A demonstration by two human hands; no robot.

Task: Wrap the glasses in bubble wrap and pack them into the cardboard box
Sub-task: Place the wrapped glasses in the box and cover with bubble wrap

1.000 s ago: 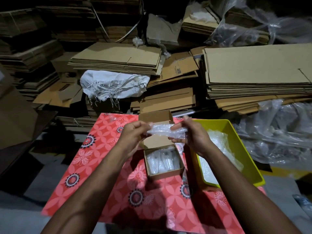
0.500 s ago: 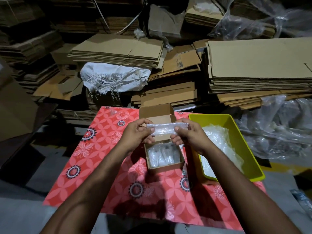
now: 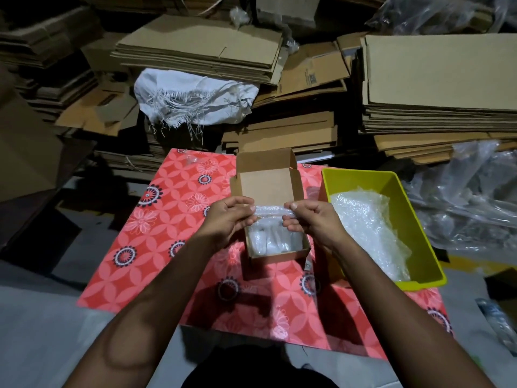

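Note:
A small bubble-wrapped bundle (image 3: 270, 212) is stretched between my hands just above the open cardboard box (image 3: 279, 254). My left hand (image 3: 228, 217) pinches its left end and my right hand (image 3: 310, 219) pinches its right end. What is inside the wrap cannot be made out. The box stands on a red flowered mat (image 3: 167, 233) with its lid flap (image 3: 267, 183) raised at the back. Several bubble-wrapped pieces (image 3: 272, 242) lie inside it.
A yellow plastic tub (image 3: 419, 242) holding loose bubble wrap (image 3: 366, 228) sits right of the box. Stacks of flattened cardboard (image 3: 436, 79) and a white sack (image 3: 195, 99) line the back. Clear plastic sheeting (image 3: 470, 200) is heaped at the right.
Both hands have lowered the wrapped bundle toward the box and drawn closer together on it. The camera has tilted down slightly.

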